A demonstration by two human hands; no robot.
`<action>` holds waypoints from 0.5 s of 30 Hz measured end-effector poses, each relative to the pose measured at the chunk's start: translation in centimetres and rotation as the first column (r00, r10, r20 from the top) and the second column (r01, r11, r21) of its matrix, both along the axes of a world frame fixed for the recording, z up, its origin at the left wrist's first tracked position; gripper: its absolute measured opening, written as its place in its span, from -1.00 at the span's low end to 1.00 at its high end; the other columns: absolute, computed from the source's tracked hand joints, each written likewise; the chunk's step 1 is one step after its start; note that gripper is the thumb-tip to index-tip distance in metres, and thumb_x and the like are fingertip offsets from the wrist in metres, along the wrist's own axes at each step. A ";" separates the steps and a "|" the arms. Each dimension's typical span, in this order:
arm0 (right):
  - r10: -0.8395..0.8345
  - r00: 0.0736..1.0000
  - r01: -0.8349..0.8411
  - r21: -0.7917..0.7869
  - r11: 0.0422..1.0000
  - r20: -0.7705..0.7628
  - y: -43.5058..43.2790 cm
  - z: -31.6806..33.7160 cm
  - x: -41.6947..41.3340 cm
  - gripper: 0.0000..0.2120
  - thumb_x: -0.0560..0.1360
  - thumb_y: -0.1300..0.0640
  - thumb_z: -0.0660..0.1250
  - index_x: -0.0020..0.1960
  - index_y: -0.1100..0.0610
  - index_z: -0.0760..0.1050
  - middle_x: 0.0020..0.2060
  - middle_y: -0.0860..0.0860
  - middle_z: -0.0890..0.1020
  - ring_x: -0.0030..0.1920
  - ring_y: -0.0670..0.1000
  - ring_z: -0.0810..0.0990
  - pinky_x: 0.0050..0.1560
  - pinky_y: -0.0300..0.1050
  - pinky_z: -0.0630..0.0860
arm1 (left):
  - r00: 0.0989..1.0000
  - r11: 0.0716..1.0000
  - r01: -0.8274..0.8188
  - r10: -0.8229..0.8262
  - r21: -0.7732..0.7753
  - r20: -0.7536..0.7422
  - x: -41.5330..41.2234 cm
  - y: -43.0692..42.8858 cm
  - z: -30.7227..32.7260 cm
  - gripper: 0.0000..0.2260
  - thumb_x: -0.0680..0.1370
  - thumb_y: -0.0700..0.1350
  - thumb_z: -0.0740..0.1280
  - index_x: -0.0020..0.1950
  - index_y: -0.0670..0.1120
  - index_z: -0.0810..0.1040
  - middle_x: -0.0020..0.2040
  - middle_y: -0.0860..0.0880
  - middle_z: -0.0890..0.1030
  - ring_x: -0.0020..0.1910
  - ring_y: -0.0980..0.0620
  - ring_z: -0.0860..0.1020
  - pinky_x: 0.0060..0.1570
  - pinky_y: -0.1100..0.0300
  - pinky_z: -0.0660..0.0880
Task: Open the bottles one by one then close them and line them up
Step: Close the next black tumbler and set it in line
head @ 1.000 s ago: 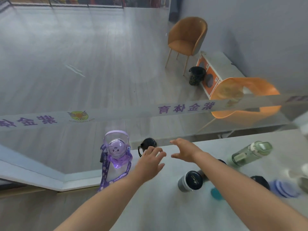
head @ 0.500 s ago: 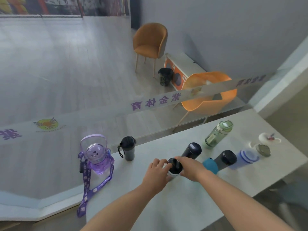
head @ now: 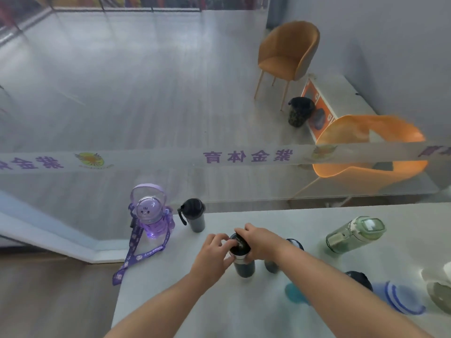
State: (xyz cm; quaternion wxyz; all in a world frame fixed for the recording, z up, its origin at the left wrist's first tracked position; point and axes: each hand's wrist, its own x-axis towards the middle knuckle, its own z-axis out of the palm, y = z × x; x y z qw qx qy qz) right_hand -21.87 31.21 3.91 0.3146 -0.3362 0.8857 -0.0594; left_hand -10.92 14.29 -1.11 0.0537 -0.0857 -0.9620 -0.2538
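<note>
Head view: both hands grasp the dark tumbler (head: 243, 263) upright mid-table (head: 185, 298) — left hand (head: 212, 255) steadying its rim, right hand (head: 259, 243) on the lid (head: 240, 243); I'd pin the body firmly and twist only the lid

Both hands — left (head: 211, 257), right (head: 259, 241) — curled together, forearms extended forward.

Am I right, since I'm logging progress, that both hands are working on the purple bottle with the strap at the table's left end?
Not quite. In the head view both hands, left hand and right hand, are on the dark tumbler mid-table, at its black lid. The purple bottle with the strap does stand at the table's left end, untouched.
</note>
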 end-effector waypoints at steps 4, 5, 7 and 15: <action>0.082 0.997 -0.082 -0.029 0.996 -0.016 0.2 -0.2 -2.1 -0.33 0.28 -0.17 0.56 0.27 0.05 0.41 0.09 0.04 0.49 0.02 0.14 0.61 0.02 0.02 0.60 | 0.995 0.995 -0.097 0.096 0.018 0.005 -0.2 1.4 0.6 -0.71 0.45 -0.07 0.46 0.15 0.04 0.53 0.12 0.02 0.55 -0.03 0.00 0.44 0.01 0.16 0.48; 0.093 0.995 -0.095 -0.042 0.995 -0.029 0.2 -0.2 -2.6 -0.33 0.29 -0.16 0.56 0.28 0.05 0.40 0.11 0.04 0.49 0.01 0.14 0.61 0.01 0.03 0.60 | 0.993 0.993 -0.120 0.120 0.021 0.004 -0.5 1.6 0.8 -0.72 0.45 -0.07 0.46 0.14 0.04 0.53 0.12 0.02 0.55 -0.02 0.00 0.44 0.01 0.15 0.48; 0.099 0.992 -0.104 -0.069 0.992 -0.075 0.1 -0.2 -3.5 -0.33 0.31 -0.11 0.55 0.31 0.05 0.37 0.13 0.05 0.48 -0.01 0.17 0.62 -0.03 0.04 0.59 | 0.987 0.987 -0.161 0.161 0.028 -0.003 -1.4 1.6 1.0 -0.74 0.46 -0.07 0.45 0.12 0.03 0.54 0.13 0.00 0.55 -0.02 -0.01 0.45 0.02 0.13 0.48; 0.018 0.984 -0.042 -0.137 0.990 -0.175 -1.0 -1.0 -7.1 -0.28 0.36 -0.15 0.51 0.40 -0.01 0.27 0.22 0.01 0.46 0.02 0.16 0.63 -0.04 0.06 0.62 | 0.980 0.979 -0.198 0.197 -0.047 -0.023 -5.9 0.2 0.9 -0.74 0.48 -0.11 0.45 0.15 0.02 0.56 0.19 0.00 0.58 0.04 -0.11 0.48 0.04 0.00 0.51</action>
